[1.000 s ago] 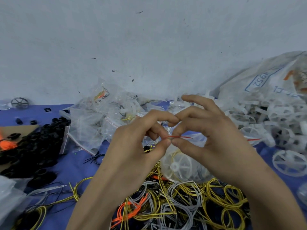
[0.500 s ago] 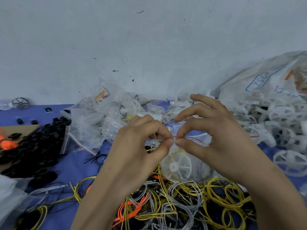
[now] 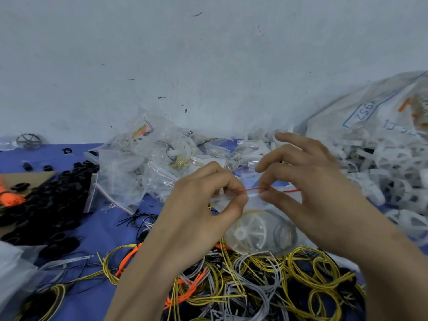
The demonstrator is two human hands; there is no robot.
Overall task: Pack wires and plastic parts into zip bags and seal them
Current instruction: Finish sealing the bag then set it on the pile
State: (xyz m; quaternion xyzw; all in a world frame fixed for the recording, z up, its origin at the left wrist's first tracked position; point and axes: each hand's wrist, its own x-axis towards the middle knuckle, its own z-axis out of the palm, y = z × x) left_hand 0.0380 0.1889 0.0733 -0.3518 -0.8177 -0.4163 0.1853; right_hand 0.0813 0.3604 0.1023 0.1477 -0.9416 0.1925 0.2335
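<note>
A clear zip bag (image 3: 261,232) hangs between my hands, holding a white plastic wheel and coiled yellow and grey wires. Its top edge is a red zip strip (image 3: 253,190). My left hand (image 3: 203,205) pinches the left end of the strip between thumb and curled fingers. My right hand (image 3: 308,186) pinches the strip a little further right with thumb and forefinger, its other fingers raised. Below the bag lies a tangle of yellow, grey, orange and black wires (image 3: 254,286) on the blue table (image 3: 102,230).
Filled zip bags (image 3: 152,163) are heaped against the wall behind my hands. A pile of black plastic rings (image 3: 46,205) lies at the left on cardboard. White plastic wheels (image 3: 393,177) spill from a large printed sack (image 3: 375,112) at the right.
My hands have drawn apart along the red zip strip, the right hand sliding to the right. More of the strip shows between them, and the bag hangs slightly lower.
</note>
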